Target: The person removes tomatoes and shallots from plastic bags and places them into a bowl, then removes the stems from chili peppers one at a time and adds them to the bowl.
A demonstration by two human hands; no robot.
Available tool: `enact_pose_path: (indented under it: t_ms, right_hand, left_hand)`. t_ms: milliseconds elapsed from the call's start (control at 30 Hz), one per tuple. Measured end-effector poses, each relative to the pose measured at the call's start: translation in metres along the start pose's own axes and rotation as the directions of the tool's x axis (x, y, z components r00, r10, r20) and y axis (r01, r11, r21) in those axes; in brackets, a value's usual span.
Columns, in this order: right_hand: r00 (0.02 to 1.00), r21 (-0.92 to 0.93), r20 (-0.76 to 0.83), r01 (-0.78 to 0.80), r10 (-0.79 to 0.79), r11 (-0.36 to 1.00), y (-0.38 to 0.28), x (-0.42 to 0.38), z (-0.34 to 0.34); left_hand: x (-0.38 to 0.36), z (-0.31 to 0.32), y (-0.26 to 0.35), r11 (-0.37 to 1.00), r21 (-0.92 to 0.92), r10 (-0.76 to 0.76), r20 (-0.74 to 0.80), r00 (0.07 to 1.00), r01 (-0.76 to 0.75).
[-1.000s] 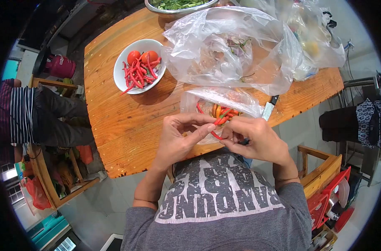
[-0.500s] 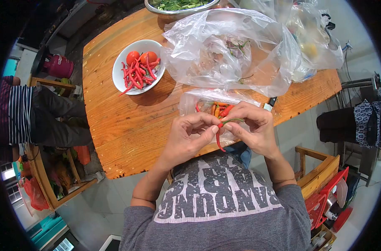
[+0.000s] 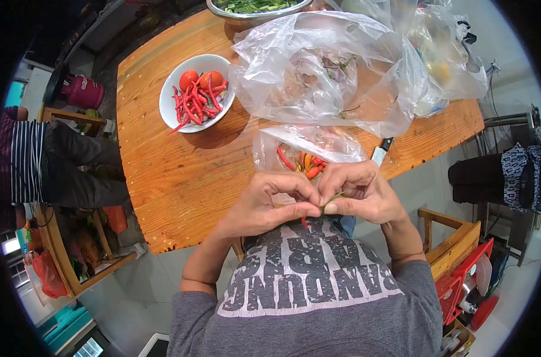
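My left hand (image 3: 276, 202) is closed in a pinch on a red chili pepper (image 3: 304, 223), most of it hidden behind the fingers with only a red tip showing below. Fingertips of my right hand (image 3: 365, 193) meet the left ones and pinch its green stem (image 3: 340, 194). Just beyond both hands lies an open clear plastic bag (image 3: 351, 149) with red and orange chilies (image 3: 314, 171) inside. Farther left, a white bowl (image 3: 166, 98) holds red chilies (image 3: 193, 107) and two tomatoes (image 3: 211, 80).
A large crumpled plastic bag (image 3: 258, 53) with stems inside covers the table's (image 3: 181, 178) far middle. A knife (image 3: 381, 152) lies by the right edge. Behind stands a metal bowl of chopped greens (image 3: 258, 6). People sit or stand at both sides.
Both hands have come down closer to my body with the chili, and their fingertips have drawn together. The chilies in the small bag show more now.
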State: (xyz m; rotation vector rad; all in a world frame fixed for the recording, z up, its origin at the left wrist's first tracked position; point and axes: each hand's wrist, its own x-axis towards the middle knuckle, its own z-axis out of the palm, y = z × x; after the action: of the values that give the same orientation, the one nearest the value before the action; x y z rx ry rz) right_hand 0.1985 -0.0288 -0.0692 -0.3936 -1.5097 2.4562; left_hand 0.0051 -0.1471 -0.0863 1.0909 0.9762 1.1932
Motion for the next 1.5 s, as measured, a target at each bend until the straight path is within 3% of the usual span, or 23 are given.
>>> enact_pose_path:
  t_ms: [133,200,233,267,300,367,467,500,600,633,700,800,900,1067,1200,1300,1400,1500]
  right_hand:
    - [0.984,0.088,0.172,-0.057,0.041,0.995,-0.003,0.003,-0.004]
    - [0.997,-0.136,0.041,0.077,-0.072,0.988,-0.025,0.002,-0.006]
    - [0.990,-0.250,-0.016,0.130,-0.138,0.959,-0.037,0.002,-0.005]
    - [0.913,-0.598,-0.112,0.254,-0.392,0.760,-0.044,0.010,-0.002]
    - [0.821,-0.860,-0.054,0.251,-0.568,0.444,-0.056,0.021,-0.010]
    - [0.702,-0.974,0.021,0.176,-0.712,0.145,-0.068,0.046,-0.031]
    - [0.771,-0.994,0.091,0.110,-0.631,-0.009,-0.072,0.073,-0.059]
    - [0.782,-0.995,0.095,0.053,-0.616,-0.085,-0.068,0.075,-0.064]
    - [0.728,-0.981,0.185,0.097,-0.661,-0.167,-0.065,0.062,-0.036]
    - [0.775,-0.990,0.125,0.135,-0.620,-0.032,-0.063,0.052,-0.022]
    - [0.908,-0.932,0.139,0.254,-0.395,0.257,-0.054,0.034,-0.003]
    - [0.986,-0.963,0.167,0.167,-0.018,0.211,-0.020,0.026,0.000]
    - [0.966,-0.985,0.163,0.147,-0.202,-0.094,0.010,0.037,-0.021]
    - [0.978,-0.989,0.146,0.141,-0.150,-0.047,0.011,0.042,-0.022]
    - [0.995,-0.995,0.069,0.063,-0.075,-0.076,0.008,0.042,-0.018]
    - [0.996,-0.990,0.062,0.052,-0.070,-0.133,0.009,0.041,-0.027]
    - [0.985,-0.994,0.097,0.088,-0.141,-0.069,0.016,0.042,-0.025]
    - [0.969,-0.974,0.217,0.206,-0.120,-0.099,0.023,0.046,-0.029]
  left_hand:
    - [-0.002,-0.007,0.014,0.992,0.109,0.057,0.074,0.996,-0.064]
    - [-0.004,-0.026,0.029,0.908,0.400,0.141,-0.009,0.990,-0.126]
    - [-0.003,-0.036,0.036,0.850,0.499,0.256,-0.108,0.961,-0.170]
    - [-0.002,-0.049,0.042,0.778,0.597,0.375,-0.190,0.907,-0.197]
    - [0.000,-0.066,0.045,0.691,0.703,0.456,-0.242,0.856,-0.169]
    - [0.012,-0.091,0.054,0.411,0.910,0.609,-0.222,0.762,-0.063]
    - [0.018,-0.120,0.038,0.204,0.974,0.598,-0.207,0.774,0.102]
    - [0.018,-0.129,0.028,0.179,0.978,0.567,-0.195,0.800,0.111]
    - [0.013,-0.132,0.009,0.197,0.977,0.534,-0.173,0.828,0.077]
    - [0.012,-0.130,0.007,0.202,0.976,0.559,-0.178,0.810,0.075]
    - [0.011,-0.123,0.004,0.216,0.974,0.599,-0.184,0.779,0.065]
    - [0.011,-0.122,0.001,0.248,0.966,0.599,-0.209,0.773,0.069]
    - [0.011,-0.114,0.003,0.178,0.978,0.651,-0.201,0.732,0.109]
    - [-0.001,-0.061,0.010,0.352,0.936,0.628,-0.226,0.745,-0.013]
    - [-0.002,-0.018,-0.005,0.344,0.928,0.533,-0.070,0.843,-0.140]
    - [0.002,-0.009,-0.030,0.318,0.946,0.464,-0.098,0.880,-0.063]
    - [0.001,-0.013,-0.039,0.319,0.948,0.428,-0.145,0.892,0.001]
    - [0.002,-0.014,-0.038,0.310,0.951,0.427,-0.149,0.892,0.011]
